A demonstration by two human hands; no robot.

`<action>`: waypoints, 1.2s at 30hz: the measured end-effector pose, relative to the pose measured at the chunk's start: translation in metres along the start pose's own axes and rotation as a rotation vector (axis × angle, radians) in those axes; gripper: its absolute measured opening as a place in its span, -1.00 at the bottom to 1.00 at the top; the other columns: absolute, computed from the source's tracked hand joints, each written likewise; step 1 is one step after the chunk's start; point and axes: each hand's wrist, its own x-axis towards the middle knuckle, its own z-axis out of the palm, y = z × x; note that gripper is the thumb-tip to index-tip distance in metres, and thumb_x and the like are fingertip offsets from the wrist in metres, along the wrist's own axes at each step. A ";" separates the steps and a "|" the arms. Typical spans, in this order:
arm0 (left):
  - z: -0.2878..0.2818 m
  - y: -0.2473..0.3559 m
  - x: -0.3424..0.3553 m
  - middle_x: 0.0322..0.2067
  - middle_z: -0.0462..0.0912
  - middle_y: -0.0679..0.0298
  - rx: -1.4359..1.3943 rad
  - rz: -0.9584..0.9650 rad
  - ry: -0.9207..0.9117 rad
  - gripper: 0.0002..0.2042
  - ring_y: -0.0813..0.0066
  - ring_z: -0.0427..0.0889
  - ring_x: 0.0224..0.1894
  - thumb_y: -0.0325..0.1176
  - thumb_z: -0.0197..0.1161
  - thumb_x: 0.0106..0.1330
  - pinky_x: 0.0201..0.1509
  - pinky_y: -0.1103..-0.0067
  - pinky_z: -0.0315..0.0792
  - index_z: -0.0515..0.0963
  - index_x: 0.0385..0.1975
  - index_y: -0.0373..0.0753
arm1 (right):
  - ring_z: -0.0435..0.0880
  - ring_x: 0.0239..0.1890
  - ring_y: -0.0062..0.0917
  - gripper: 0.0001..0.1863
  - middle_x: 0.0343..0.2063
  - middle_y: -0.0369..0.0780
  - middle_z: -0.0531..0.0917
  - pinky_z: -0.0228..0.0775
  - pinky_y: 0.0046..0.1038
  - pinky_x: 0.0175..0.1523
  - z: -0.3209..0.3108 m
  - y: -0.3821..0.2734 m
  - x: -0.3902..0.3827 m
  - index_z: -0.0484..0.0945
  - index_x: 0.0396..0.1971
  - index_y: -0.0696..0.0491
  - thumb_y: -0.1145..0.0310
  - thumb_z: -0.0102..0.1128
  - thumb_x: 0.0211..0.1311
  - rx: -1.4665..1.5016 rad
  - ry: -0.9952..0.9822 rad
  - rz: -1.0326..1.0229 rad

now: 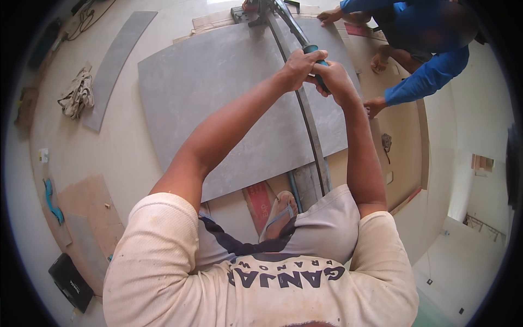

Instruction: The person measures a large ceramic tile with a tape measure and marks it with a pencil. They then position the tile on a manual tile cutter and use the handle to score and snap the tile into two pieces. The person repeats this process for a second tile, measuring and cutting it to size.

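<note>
both hands were clamped round the teal handle point(317, 61) of the tile cutter point(305, 109), left hand point(301, 66) wrapped tight on top, right hand point(336, 80) closed just below it. the big grey tile point(218, 103) lay flat on the floor under the cutter's rail. a co-worker's hand point(375, 106) rested at the tile's right edge.

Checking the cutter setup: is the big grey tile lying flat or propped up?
Flat: the grey tile lies on the floor under the cutter rail.
</note>
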 end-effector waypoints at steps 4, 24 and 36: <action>0.012 0.003 0.006 -0.39 0.61 0.08 -0.019 -0.026 -0.076 -0.69 0.21 0.67 -0.48 -0.15 0.23 0.32 -0.46 0.35 0.61 0.46 -0.30 -0.33 | 0.48 -0.73 -0.62 -0.68 -0.71 -0.25 0.52 0.25 -0.55 -0.66 -0.009 0.025 0.017 0.56 -0.49 0.20 0.19 0.21 0.07 0.003 0.008 -0.053; 0.008 0.022 -0.029 -0.23 0.60 -0.01 0.146 -0.097 -0.073 -0.47 0.22 0.66 -0.18 0.02 0.24 0.32 -0.08 0.32 0.60 0.49 -0.08 -0.44 | 0.53 -0.67 -0.61 -0.66 -0.67 -0.26 0.54 0.33 -0.57 -0.59 -0.033 -0.009 -0.070 0.54 -0.44 0.17 0.14 0.28 0.10 -0.021 -0.026 0.055; -0.042 0.013 -0.074 -0.29 0.62 0.11 0.568 -0.254 -0.158 -0.48 0.39 0.67 -0.26 0.05 0.20 0.32 -0.13 0.51 0.61 0.47 -0.08 -0.39 | 0.50 -0.68 -0.66 -0.72 -0.68 -0.31 0.51 0.30 -0.59 -0.60 -0.063 0.027 -0.229 0.48 -0.48 0.10 0.18 0.27 0.12 -0.030 0.038 0.278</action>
